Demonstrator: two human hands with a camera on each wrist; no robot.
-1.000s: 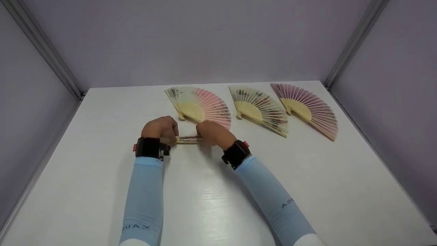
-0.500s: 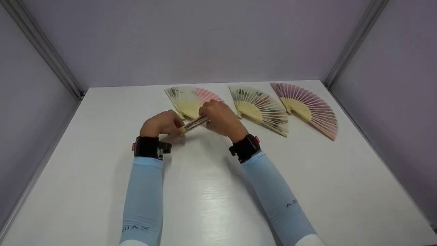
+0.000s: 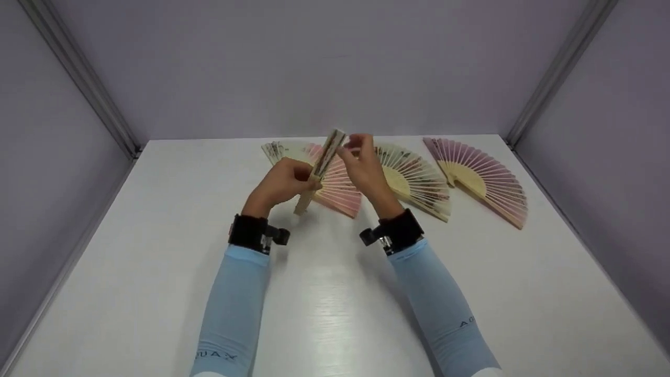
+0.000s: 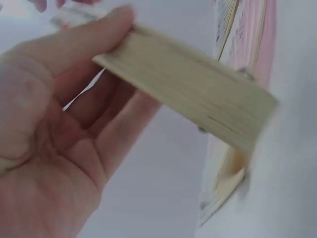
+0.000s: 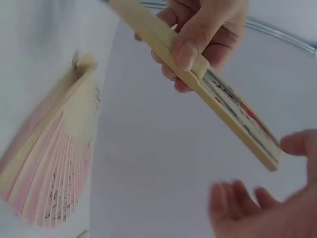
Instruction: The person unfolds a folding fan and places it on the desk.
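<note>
Head view, left hand [image 3: 282, 183] gripping closed fan [image 3: 320, 168], right hand [image 3: 365, 166] fingers loose at its tip, sleeve [image 3: 230, 314] lettering "QUAX"

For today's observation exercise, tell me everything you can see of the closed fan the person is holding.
The closed fan is a folded stack of pale wooden slats between two flat outer sticks, with printed paper, dark and red marks, showing along its edge in the right wrist view. It is lifted off the white table, tilted, pivot end down and toward the person. The left hand grips its lower part, thumb pressed on one stick. The right hand is at its upper tip, fingers spread; contact there is unclear.
</note>
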